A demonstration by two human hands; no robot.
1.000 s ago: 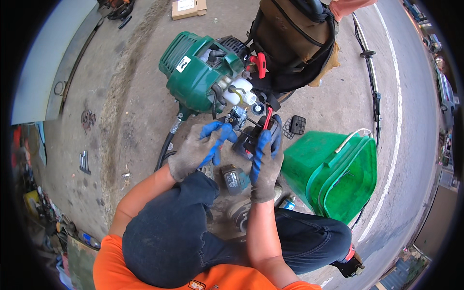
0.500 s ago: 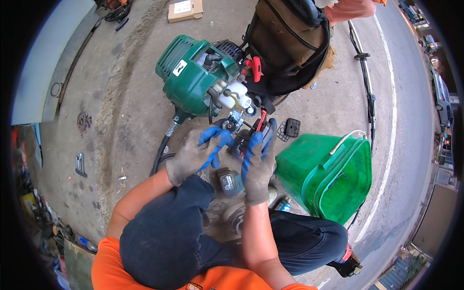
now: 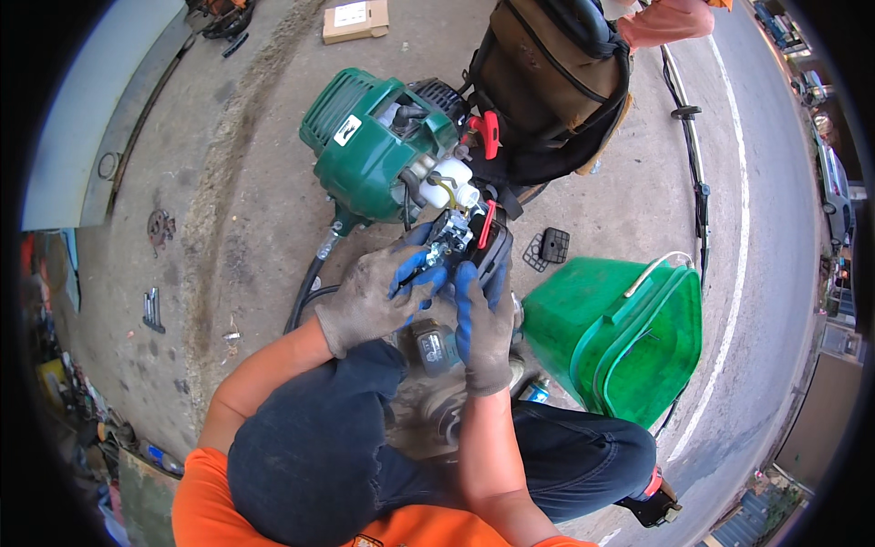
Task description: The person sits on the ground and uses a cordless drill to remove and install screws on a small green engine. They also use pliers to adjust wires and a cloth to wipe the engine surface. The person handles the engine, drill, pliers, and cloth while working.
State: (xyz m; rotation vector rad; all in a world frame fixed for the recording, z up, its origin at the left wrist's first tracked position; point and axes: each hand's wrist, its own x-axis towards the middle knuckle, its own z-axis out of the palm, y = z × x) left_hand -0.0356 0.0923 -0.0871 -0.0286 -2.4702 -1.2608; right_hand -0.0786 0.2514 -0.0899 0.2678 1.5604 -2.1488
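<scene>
Both my hands wear grey gloves with blue palms. My left hand point(image 3: 378, 287) closes its fingers round a small silver carburetor point(image 3: 449, 234) beside the green engine point(image 3: 351, 155). In my right hand point(image 3: 483, 314) is a black air filter housing point(image 3: 497, 251), with a red lever point(image 3: 488, 223) on it. The housing sits close beside the carburetor; whether they touch is hard to tell. A white fuel tank point(image 3: 445, 180) with a yellowish hose lies just beyond. Below my hands, a cordless tool's battery point(image 3: 428, 348) shows between my legs.
To the right a green bucket point(image 3: 565, 310) lies tipped toward me. Black grid-like filter pieces point(image 3: 553, 245) rest behind it. A brown padded backpack frame point(image 3: 547, 68) stands beyond the engine. Small metal tools point(image 3: 152, 310) and a cardboard box point(image 3: 355, 22) lie on the concrete.
My left hand has moved right and closed round the carburetor. My right hand has tilted the black housing up beside it, and the two hands are closer together.
</scene>
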